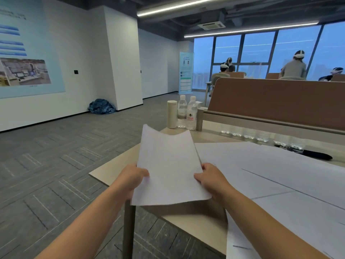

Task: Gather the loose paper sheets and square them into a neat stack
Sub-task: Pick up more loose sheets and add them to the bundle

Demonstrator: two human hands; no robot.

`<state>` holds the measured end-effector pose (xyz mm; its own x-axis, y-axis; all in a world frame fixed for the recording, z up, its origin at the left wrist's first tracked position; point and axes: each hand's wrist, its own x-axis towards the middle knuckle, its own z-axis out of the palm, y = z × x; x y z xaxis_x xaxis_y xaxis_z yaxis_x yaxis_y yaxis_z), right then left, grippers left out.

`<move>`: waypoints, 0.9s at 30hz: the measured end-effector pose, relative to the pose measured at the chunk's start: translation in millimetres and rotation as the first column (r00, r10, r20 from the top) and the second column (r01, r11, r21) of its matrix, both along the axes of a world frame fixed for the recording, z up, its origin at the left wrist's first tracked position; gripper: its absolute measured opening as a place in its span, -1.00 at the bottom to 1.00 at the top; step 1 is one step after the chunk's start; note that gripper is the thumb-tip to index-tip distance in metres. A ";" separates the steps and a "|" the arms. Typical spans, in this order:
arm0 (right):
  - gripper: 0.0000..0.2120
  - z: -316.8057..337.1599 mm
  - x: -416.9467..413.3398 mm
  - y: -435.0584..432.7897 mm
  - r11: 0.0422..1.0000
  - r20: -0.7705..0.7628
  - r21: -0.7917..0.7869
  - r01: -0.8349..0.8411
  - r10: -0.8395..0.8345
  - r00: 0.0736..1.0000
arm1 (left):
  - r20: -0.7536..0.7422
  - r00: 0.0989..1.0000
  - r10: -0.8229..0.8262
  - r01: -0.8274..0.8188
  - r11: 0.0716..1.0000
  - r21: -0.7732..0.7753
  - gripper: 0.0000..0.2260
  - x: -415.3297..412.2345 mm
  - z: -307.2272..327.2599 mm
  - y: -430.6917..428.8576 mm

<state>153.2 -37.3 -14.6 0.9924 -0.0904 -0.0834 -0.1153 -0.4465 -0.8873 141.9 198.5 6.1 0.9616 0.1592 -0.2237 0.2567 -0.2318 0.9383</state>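
A bundle of white paper sheets is lifted above the near left corner of the light wooden table; its far end bows slightly. My left hand grips its left edge and my right hand grips its right edge, thumbs on top. Large white sheets with thin dark lines lie flat on the table to the right, overlapping one another.
A cream cylinder and two water bottles stand at the table's far corner. A brown divider panel runs along the back, with a black pen near it. Open carpet lies to the left. People sit far behind.
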 end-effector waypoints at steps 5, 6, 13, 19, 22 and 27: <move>-0.79 -8.8 12.1 21.0 0.991 -0.021 -0.132 -0.016 0.013 1.000 | -0.048 0.999 -0.007 0.012 0.995 0.099 -0.76 3.9 -7.1 15.9; -0.80 -10.1 14.3 24.6 0.990 -0.025 -0.143 -0.015 0.012 1.000 | -0.062 0.998 -0.002 0.008 0.995 0.095 -0.75 4.8 -8.6 18.7; -0.81 -11.8 30.8 42.0 0.977 -0.025 -0.213 -0.023 0.018 1.000 | -0.020 0.997 0.078 -0.074 0.987 0.144 -0.82 10.8 -6.4 30.7; -0.89 -8.9 25.6 41.6 0.954 -0.001 -0.300 -0.025 0.026 1.000 | 0.110 0.993 0.030 -0.065 0.942 0.331 -0.51 2.1 3.4 29.9; -0.82 -3.3 9.2 30.5 0.925 0.033 -0.379 0.003 0.010 0.999 | 0.166 0.984 -0.058 -0.005 0.936 0.353 -0.64 -3.5 11.5 15.9; -0.79 1.2 -19.4 -6.9 0.929 0.086 -0.366 0.042 -0.011 0.996 | 0.148 0.971 -0.189 0.158 0.967 0.200 -0.84 -18.2 19.3 -34.2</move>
